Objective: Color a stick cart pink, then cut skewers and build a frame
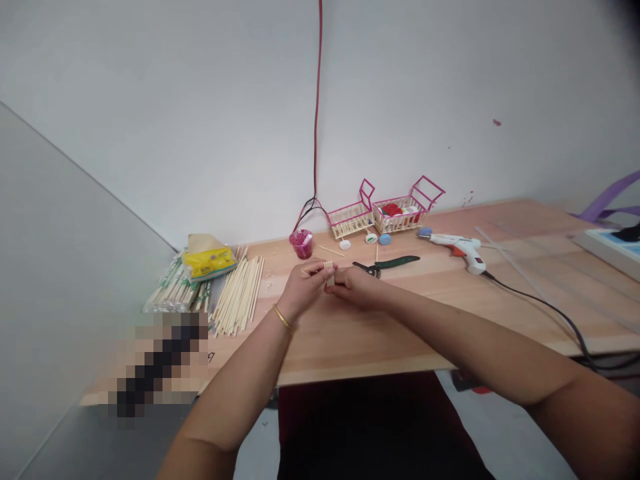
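In front of me, over the table, my left hand [305, 285] pinches a small bundle of short pale wooden stick pieces [329, 265] between thumb and fingers. My right hand [357, 288] meets it from the other side, its curled fingers closed on the same bundle; its fingertips are partly hidden. Just beyond my right hand lie garden shears [397, 262] with dark green handles, partly covered by the hand. Left of my hands is a pile of loose wooden chopsticks [239, 295].
Two miniature stick carts [350, 215] with pink rims and bottle-cap wheels stand by the wall. Near them is a pink-stained cup [301, 244]. A white glue gun [467, 250] trails a black cord on the right. Wrapped chopsticks [173, 283] and a yellow tissue pack [210, 262] lie left.
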`<state>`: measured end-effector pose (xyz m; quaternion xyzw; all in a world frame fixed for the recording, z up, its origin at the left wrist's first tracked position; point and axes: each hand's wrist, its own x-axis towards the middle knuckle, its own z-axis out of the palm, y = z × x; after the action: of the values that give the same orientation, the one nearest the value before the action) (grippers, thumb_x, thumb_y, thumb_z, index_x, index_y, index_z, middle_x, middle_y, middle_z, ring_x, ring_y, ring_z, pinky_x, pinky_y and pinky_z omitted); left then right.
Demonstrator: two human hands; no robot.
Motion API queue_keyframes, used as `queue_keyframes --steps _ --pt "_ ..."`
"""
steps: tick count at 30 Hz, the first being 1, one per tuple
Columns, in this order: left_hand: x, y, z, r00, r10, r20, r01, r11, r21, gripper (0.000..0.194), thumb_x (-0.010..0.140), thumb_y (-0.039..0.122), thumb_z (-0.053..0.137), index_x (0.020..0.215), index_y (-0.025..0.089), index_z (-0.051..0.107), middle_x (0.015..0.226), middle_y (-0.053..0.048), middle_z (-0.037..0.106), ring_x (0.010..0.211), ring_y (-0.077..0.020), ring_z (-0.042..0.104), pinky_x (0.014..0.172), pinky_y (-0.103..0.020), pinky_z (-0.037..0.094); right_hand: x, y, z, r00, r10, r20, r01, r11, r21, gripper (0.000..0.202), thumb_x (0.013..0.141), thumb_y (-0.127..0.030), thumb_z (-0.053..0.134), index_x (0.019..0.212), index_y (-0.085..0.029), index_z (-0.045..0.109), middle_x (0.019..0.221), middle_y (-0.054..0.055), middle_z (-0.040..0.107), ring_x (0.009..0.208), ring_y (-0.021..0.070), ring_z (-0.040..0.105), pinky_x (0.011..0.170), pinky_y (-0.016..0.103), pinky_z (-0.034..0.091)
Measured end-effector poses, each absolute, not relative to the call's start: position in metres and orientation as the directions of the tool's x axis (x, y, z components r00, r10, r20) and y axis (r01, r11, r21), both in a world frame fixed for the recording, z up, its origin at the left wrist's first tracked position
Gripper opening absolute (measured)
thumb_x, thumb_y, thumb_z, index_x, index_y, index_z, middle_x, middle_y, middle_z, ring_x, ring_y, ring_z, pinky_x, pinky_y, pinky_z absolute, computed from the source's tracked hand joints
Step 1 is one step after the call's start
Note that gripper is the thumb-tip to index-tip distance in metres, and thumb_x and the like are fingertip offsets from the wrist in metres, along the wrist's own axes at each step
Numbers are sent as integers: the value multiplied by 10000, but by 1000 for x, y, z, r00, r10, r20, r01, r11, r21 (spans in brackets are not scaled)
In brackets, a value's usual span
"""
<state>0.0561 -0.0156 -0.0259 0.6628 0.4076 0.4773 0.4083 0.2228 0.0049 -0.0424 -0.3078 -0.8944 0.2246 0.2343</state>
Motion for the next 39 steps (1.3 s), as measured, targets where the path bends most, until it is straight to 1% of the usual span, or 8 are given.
queue_keyframes --steps 5,12,17,25,28,30,34,39 --pt "56 -14 -28 214 939 269 115 -298 948 239 767 356 651 852 149 734 832 -55 675 794 -159 603 741 -279 473 223 8 -44 -703 664 255 472 703 -532 258 855 -296 519 702 -143 660 697 51 661 620 135 539 580 236 340" --pt "54 -6 -40 263 929 261 108 -297 949 233 767 360 656 869 168 740 861 -55 682 805 -164 612 743 -289 477 222 11 -48 -693 685 224 510 687 -518 273 853 -301 528 687 -137 671 655 53 656 572 130 518 551 236 319" --pt "53 -6 -38 255 933 255 131 -294 947 223 750 346 674 867 169 743 856 -48 682 818 -165 607 746 -280 471 222 8 -46 -688 691 222 520 683 -512 264 858 -299 527 729 -137 691 724 75 686 637 148 557 576 239 333" --pt "54 -10 -34 280 915 291 146 -340 929 194 756 325 670 863 181 744 865 -48 680 849 -168 602 778 -281 456 223 6 -45 -714 667 214 527 712 -464 263 852 -280 531 701 -126 682 703 71 684 618 134 555 569 227 326" --pt "55 -13 -28 286 900 329 168 -385 907 178 777 318 652 856 187 743 852 -44 674 854 -166 598 794 -285 450 224 8 -43 -720 657 222 535 730 -426 294 851 -292 528 642 -138 664 654 53 664 582 127 529 556 233 307" --pt "55 -15 -25 305 880 363 190 -429 883 175 788 316 642 861 192 742 836 -40 667 844 -164 594 790 -282 447 225 8 -42 -723 646 246 522 744 -417 300 859 -295 513 649 -146 667 680 51 673 604 131 541 571 234 315" --pt "54 -14 -26 336 864 375 223 -459 860 177 804 314 624 834 185 741 769 -34 649 779 -153 586 747 -271 444 225 7 -45 -738 629 245 496 751 -435 263 858 -273 518 697 -148 684 723 56 689 632 136 558 591 232 335" --pt "55 -14 -27 334 874 354 216 -437 873 162 789 294 639 856 192 745 817 -38 668 831 -161 600 785 -276 442 223 6 -49 -712 667 219 541 720 -434 294 861 -269 531 644 -127 671 666 74 678 594 140 548 570 241 323"
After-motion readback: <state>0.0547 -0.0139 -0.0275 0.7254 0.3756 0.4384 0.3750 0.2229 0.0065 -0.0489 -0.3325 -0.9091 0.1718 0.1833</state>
